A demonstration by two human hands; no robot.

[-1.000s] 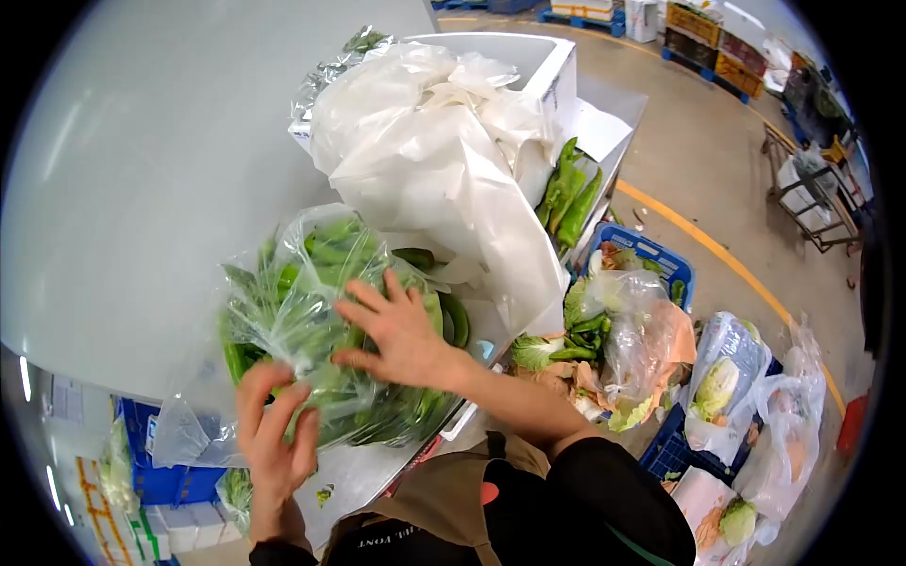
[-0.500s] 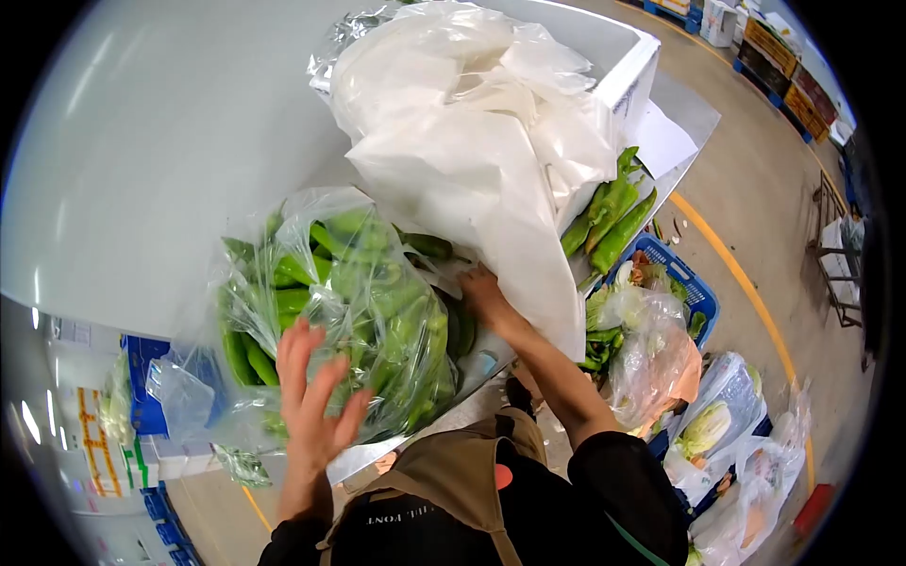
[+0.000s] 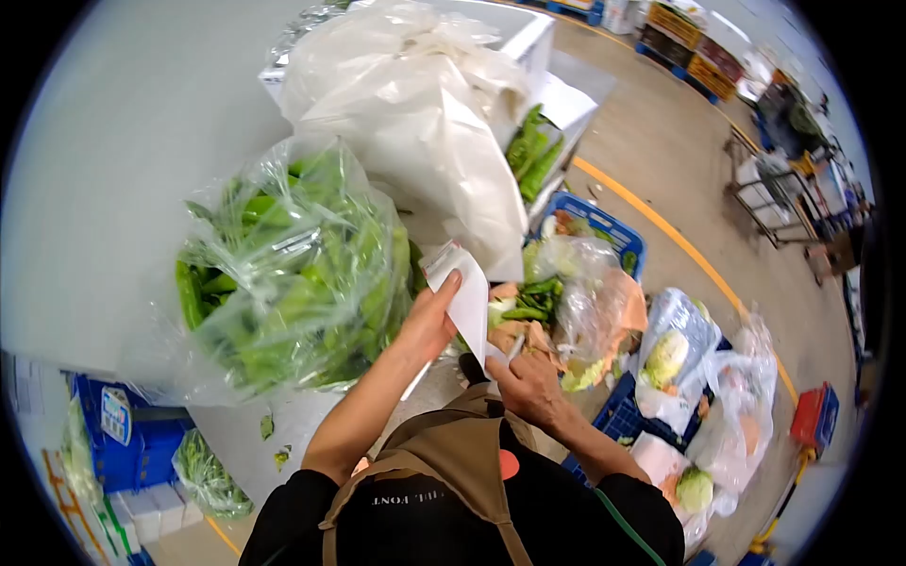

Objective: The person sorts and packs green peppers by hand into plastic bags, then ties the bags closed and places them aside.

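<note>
A white strip of paper (image 3: 469, 300) hangs between my two hands in front of my apron. My left hand (image 3: 429, 323) grips its upper part, thumb on top. Lower down, my right hand (image 3: 530, 385) pinches the strip's bottom end. Left of them, a clear plastic bag (image 3: 302, 283) full of long green peppers (image 3: 260, 206) rests on the table. Behind my hands stands a white foam box (image 3: 530, 47), with a large whitish plastic bag (image 3: 406, 113) draped over its front. More green peppers (image 3: 533, 151) lie beside the box.
On the floor to the right are a blue basket (image 3: 604, 222) of vegetable scraps, bagged cabbages (image 3: 667, 354) and a red box (image 3: 813, 415). A wheeled cart (image 3: 774, 193) is farther off. Blue crates (image 3: 127, 424) stand at the lower left.
My left hand has left the pepper bag and now grips the paper strip. My right hand has drawn back from beside the bag to the strip's lower end. The view has shifted right.
</note>
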